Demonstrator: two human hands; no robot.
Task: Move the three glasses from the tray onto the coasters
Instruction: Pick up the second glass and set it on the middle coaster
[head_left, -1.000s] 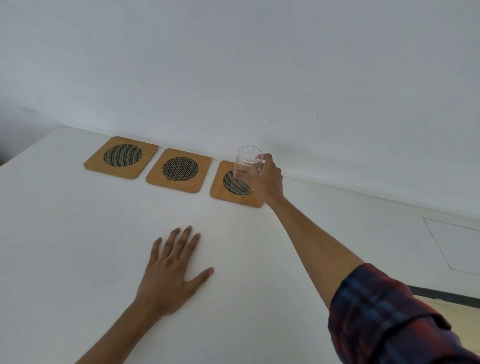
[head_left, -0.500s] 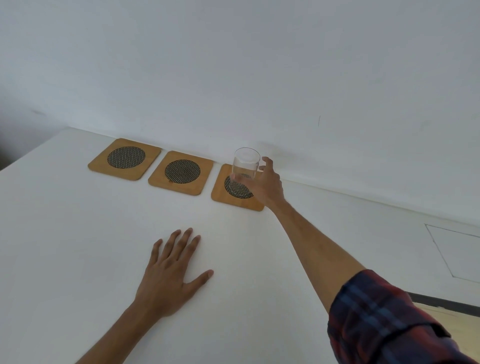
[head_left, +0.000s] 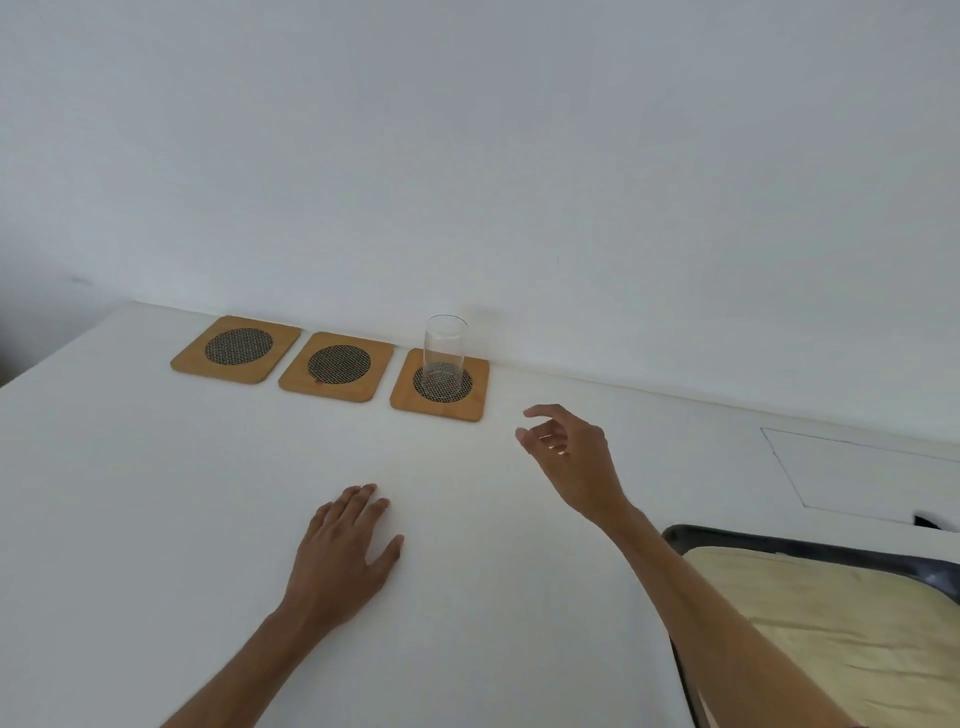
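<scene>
Left coaster (head_left: 236, 349): bare, on the white counter (head_left: 130, 493) by the wall.
Middle coaster (head_left: 337, 366): bare, just beside it.
Left hand (head_left: 340, 558): flat on the counter, fingers spread, its grip holding nothing.
Glass (head_left: 444, 349): upright on the right coaster (head_left: 440, 384), over its mesh disc.
Right hand (head_left: 571, 460): raised near that coaster, grip loosely open and empty, apart from the glass.
Tray (head_left: 779, 545): dark-rimmed, at lower right, partly out of view.
</scene>
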